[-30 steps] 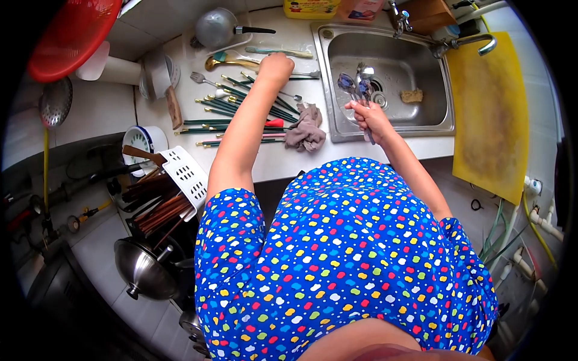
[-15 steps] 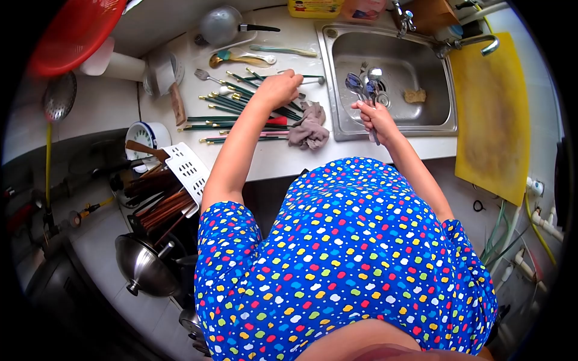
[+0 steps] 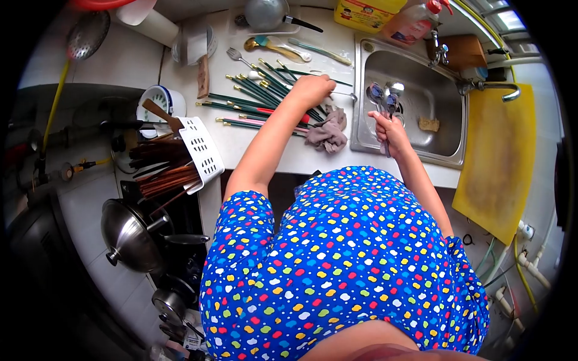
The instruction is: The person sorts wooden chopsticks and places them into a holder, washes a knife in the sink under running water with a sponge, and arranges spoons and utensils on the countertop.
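My left hand (image 3: 310, 91) is over the green chopsticks with gold ends (image 3: 262, 90) on the counter, its fingers curled together. A thin metal utensil (image 3: 344, 93) sticks out beside its fingertips; whether the fingers grip it I cannot tell. At the near-left rim of the sink (image 3: 359, 129), my right hand (image 3: 392, 135) is closed around several metal spoons (image 3: 391, 108). Their bowls point into the basin, and the handles come out below the fist. A crumpled grey-brown cloth (image 3: 328, 132) lies right of the chopsticks.
Farther back lie a fork (image 3: 238, 56), gold and white spoons (image 3: 280, 48) and a saucepan (image 3: 266, 15). A cleaver (image 3: 201, 66) leans at the left, above a white basket (image 3: 201, 153) of chopsticks. A sponge (image 3: 428, 124) sits in the sink, under a tap (image 3: 503, 90).
The view has turned, so the counter and sink appear farther right and lower. Both hands keep nearly the same places over the chopsticks and the sink rim; the spoons are still held.
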Demonstrator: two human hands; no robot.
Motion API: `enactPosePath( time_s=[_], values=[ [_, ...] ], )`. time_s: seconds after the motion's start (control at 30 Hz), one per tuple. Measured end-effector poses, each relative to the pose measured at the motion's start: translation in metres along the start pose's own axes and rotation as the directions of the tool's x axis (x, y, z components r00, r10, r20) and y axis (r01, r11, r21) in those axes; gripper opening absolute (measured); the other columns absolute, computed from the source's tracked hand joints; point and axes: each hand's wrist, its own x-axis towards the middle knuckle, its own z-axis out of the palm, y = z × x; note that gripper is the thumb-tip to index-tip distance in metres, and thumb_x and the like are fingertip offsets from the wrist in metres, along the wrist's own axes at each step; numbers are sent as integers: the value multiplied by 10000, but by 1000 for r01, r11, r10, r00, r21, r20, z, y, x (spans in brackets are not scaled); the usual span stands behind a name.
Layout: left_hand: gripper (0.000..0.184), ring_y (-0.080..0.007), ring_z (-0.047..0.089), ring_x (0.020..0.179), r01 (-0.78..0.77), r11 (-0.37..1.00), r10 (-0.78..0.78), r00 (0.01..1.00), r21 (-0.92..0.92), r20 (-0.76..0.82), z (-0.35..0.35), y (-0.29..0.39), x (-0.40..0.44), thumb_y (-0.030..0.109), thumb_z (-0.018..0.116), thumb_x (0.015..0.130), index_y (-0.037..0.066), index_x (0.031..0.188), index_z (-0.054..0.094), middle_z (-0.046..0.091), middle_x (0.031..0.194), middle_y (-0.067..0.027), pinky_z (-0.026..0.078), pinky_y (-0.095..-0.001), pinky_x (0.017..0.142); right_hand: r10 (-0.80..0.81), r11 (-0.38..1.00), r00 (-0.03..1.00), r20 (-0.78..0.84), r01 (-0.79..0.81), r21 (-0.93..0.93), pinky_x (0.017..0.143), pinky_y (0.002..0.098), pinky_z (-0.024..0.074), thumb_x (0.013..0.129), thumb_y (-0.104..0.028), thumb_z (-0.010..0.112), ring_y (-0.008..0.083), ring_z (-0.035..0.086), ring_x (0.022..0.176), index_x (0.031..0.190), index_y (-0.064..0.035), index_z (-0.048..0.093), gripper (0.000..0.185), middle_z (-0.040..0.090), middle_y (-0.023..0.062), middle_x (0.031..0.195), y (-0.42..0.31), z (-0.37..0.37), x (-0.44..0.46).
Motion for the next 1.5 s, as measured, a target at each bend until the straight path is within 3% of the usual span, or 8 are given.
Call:
enactPosePath(
  time_s=[0.2, 0.43, 0.57, 0.83, 1.0, 1.2, 1.33, 1.5],
  values=[
    [159, -302, 635, 765, -61, 848, -259, 819, -527, -511, -27, 78, 21, 144, 685, 782, 84, 904, 602, 645, 851, -88, 506, -388, 658, -178, 977, 983, -44, 182, 114, 440, 193, 280, 830, -223, 730, 18, 332, 445, 1160, -67, 619, 381, 427, -95, 595, -14, 13, 6],
    [193, -223, 607, 714, -138, 421, -594, 705, -896, -388, 0, 124, 36, 123, 681, 813, 0, 924, 583, 618, 799, -94, 500, -328, 670, -225, 974, 974, -9, 225, -3, 429, 196, 302, 831, -264, 735, 41, 410, 457, 827, -104, 573, 228, 477, -66, 599, -11, 11, 30],
    [298, -246, 569, 809, 24, 537, -602, 711, -843, -363, 5, 127, 18, 187, 644, 840, 6, 1059, 559, 558, 929, -132, 484, -378, 746, -178, 984, 956, -234, 172, -45, 481, 182, 326, 893, -322, 664, 43, 455, 535, 924, -70, 624, 258, 510, -48, 642, -21, 32, 17],
    [488, -423, 589, 867, 291, 662, -581, 781, -691, -228, 15, 160, -9, 154, 523, 863, 7, 1306, 382, 449, 1111, -204, 496, -515, 711, -126, 984, 987, -101, 138, 115, 457, 201, 305, 898, -322, 668, 28, 372, 510, 891, -79, 662, 243, 429, -83, 585, -10, 23, 27],
    [553, -397, 588, 877, 204, 717, -478, 840, -666, -257, 18, 161, -15, 152, 549, 847, 18, 1353, 368, 472, 1074, -202, 479, -490, 728, -83, 942, 992, 97, 46, 333, 451, 194, 297, 906, -282, 658, 23, 392, 520, 827, -105, 651, 194, 461, -79, 595, -7, 4, 27],
    [451, -340, 569, 926, 52, 788, -283, 915, -613, -287, 14, 123, -36, 245, 686, 794, 50, 1183, 567, 547, 992, -158, 463, -427, 818, -90, 996, 995, 29, 89, 24, 456, 195, 294, 893, -278, 667, 20, 359, 490, 856, -66, 636, 218, 444, -75, 576, -10, 5, 8],
    [444, -390, 445, 1123, 521, 815, -569, 642, -253, -513, 7, 91, -53, 272, 722, 767, 43, 1126, 597, 482, 1194, -223, 372, -477, 967, -82, 996, 994, -71, 84, 35, 456, 183, 329, 911, -283, 644, 25, 407, 519, 862, -68, 626, 221, 490, -65, 628, -13, 2, 12],
    [651, -548, 240, 1321, 493, 840, -542, 777, -227, -321, 28, 75, -54, 323, 713, 792, 44, 1325, 465, 344, 1402, -267, 262, -531, 1090, -125, 988, 986, -108, 134, 78, 467, 178, 387, 909, -313, 647, 32, 498, 571, 847, -90, 613, 233, 554, -36, 698, -14, -9, 15]
  ],
)
